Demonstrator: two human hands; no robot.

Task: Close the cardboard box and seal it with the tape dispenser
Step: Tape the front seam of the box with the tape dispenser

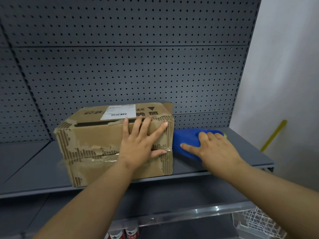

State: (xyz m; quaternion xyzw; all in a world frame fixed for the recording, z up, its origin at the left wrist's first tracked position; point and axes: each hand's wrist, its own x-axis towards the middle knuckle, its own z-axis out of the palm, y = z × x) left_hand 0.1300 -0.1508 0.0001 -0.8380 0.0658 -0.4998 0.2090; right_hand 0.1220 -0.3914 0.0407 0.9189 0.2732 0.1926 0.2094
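A worn brown cardboard box (pixel 91 137) with torn tape and a white shipping label stands on a grey metal shelf (pixel 215 168). Its top flaps lie down, with a dark gap along the seam. My left hand (pixel 141 145) lies flat, fingers spread, on the box's front face near its right end, fingertips at the top edge. Right of the box lies a blue tape dispenser (pixel 186 140). My right hand (pixel 212 147) rests on top of the dispenser with fingers spread over it, not closed around it.
A grey pegboard wall (pixel 138 66) rises behind the shelf. A white wall with a yellow stick (pixel 274 135) is at the right. Below are a clear shelf guard (pixel 189 216), red-and-white cans (pixel 124 234) and a white wire basket (pixel 259 223).
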